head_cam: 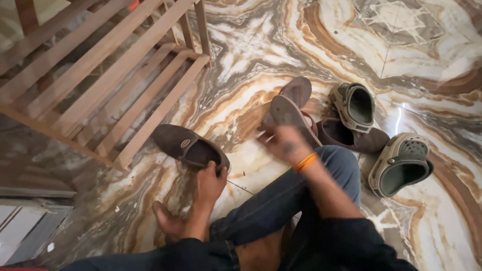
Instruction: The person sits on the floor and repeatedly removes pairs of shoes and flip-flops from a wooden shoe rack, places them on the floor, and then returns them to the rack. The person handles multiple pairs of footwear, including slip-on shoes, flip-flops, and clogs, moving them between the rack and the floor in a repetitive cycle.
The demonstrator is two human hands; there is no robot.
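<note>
Down on the marble floor [251, 45] beside the wooden rack [100, 85], your left hand [210, 183] clamps the brown shoe [188, 145] by its heel — toe aimed at the slats. Your right hand [283, 143] is blurred at the sandal [291, 113]; I cannot tell its fingers' state.

Wooden slatted shoe rack [100, 75] stands upper left of me on the marbled floor [261, 45], shelves bare as far as I see. Two olive clogs to my right: one [354, 104] farther off, the other [401, 163] nearer, tipped on its side. A dark brown shoe [351, 138] lies between them, touching the far clog. Pale panel or step edge [25, 226] at lower left, too dim to identify.
</note>
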